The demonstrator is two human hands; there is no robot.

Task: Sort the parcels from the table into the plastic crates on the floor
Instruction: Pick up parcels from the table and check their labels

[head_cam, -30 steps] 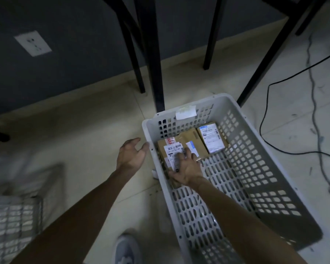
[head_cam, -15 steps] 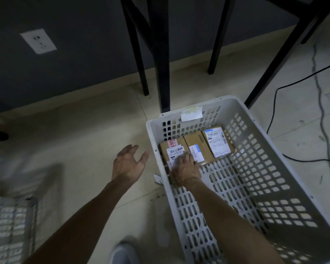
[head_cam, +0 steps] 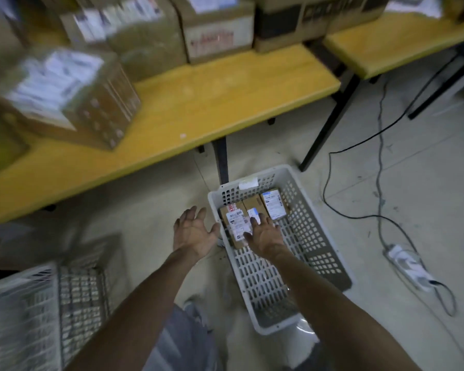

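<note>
Yellow surface (head_cam: 198, 103) spans the back, stacked with blurred cardboard parcels (head_cam: 65, 97) from its left edge to its right; under it lies pale floor. At far left on the floor stands a white plastic crate (head_cam: 19, 303), too blurred to show any contents. The left hand (head_cam: 193, 234) hangs over bare floor just beside the second crate (head_cam: 300, 218), fingers (head_cam: 192, 214) spread wide, holding nothing. At that crate's far end three labelled parcels (head_cam: 272, 200) lie side by side. The right hand (head_cam: 265, 234) is over the near ends of the left two, its fingers (head_cam: 261, 219) straight and loose, gripping nothing; whether they touch I cannot tell. A black cable (head_cam: 359, 216) runs to a power strip (head_cam: 407, 266) at right. The placing step looks done; next calls for rising to the surface, picking another parcel and reading its label to choose a crate.
</note>
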